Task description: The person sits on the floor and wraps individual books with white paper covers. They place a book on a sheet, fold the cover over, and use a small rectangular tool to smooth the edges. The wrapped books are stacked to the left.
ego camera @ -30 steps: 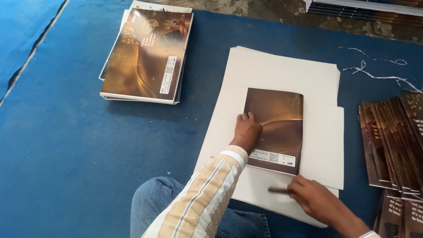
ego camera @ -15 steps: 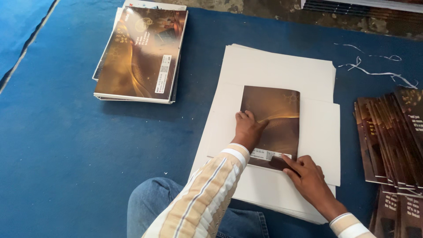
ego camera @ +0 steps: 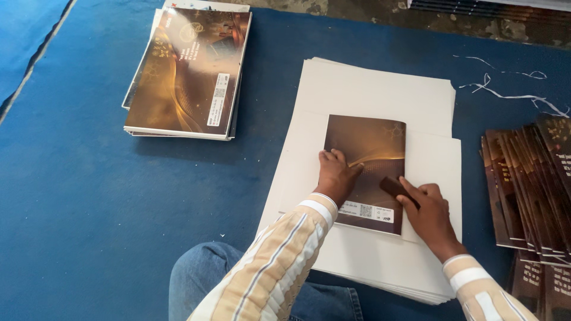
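A brown booklet with a gold swirl lies on a stack of white sheets. My left hand presses flat on the booklet's left edge, fingers together. My right hand grips a small dark flat tool and holds it against the booklet's lower right part. Both sleeves are striped cream and tan.
A pile of the same brown booklets lies at the back left on the blue mat. More booklets are fanned out at the right edge. White paper strips lie at the back right. My knee in jeans is below.
My right hand has slid the dark tool from the white sheet below the booklet up onto the booklet's lower right. My left hand has stayed on the left edge.
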